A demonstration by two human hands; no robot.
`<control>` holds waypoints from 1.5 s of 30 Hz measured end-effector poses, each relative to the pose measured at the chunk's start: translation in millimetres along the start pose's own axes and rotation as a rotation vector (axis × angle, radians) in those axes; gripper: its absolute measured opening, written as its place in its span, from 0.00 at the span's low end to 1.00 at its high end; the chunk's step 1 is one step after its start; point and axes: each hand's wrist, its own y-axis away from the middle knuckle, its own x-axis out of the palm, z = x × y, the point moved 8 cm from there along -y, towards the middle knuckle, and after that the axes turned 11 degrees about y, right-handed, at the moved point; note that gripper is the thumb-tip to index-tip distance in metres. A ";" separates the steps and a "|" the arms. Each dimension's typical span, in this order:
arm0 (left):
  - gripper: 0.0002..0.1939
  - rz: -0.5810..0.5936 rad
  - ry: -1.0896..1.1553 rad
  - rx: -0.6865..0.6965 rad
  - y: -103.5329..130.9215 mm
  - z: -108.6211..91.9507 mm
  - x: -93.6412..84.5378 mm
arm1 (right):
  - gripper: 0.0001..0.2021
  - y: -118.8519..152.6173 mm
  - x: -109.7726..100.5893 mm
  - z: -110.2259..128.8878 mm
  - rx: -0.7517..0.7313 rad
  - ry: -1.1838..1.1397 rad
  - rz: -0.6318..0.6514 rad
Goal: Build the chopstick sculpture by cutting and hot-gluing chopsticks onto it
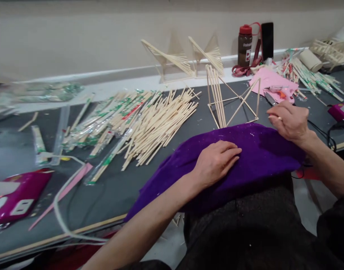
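My left hand [217, 163] lies flat on a purple cloth [262, 150], which is spread over my lap and the table's front edge. The fingers are stretched out, and nothing shows under the palm except cloth. My right hand [288, 119] is closed at the cloth's far right edge, around a pointed metal tool [269, 99] whose kind I cannot make out; its handle is hidden. Just beyond the cloth stands an open frame of glued wooden sticks [218, 99]. Pink paper [263, 80] lies past my right hand, with a clear glue-gun-like object on it.
Loose chopsticks [163, 127] and wrapped chopsticks [104, 116] are piled left of the frame. Two finished twisted stick models [172, 60] stand by the wall. A bottle [245, 47] and a phone [267, 41] are behind. A magenta pouch [26, 198] and white cable [58, 210] lie left.
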 end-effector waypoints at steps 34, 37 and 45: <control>0.21 0.069 -0.120 -0.012 -17.6 -5.4 40.1 | 0.10 -73.3 -40.6 49.3 0.249 -1.069 -0.141; 0.21 0.107 -0.114 -0.036 -15.6 -6.7 47.3 | 0.10 -97.0 -50.6 72.6 0.134 -1.147 -0.174; 0.15 0.021 0.140 -0.039 -19.3 -10.3 23.6 | 0.05 -133.0 -30.6 96.6 0.129 -1.098 -0.001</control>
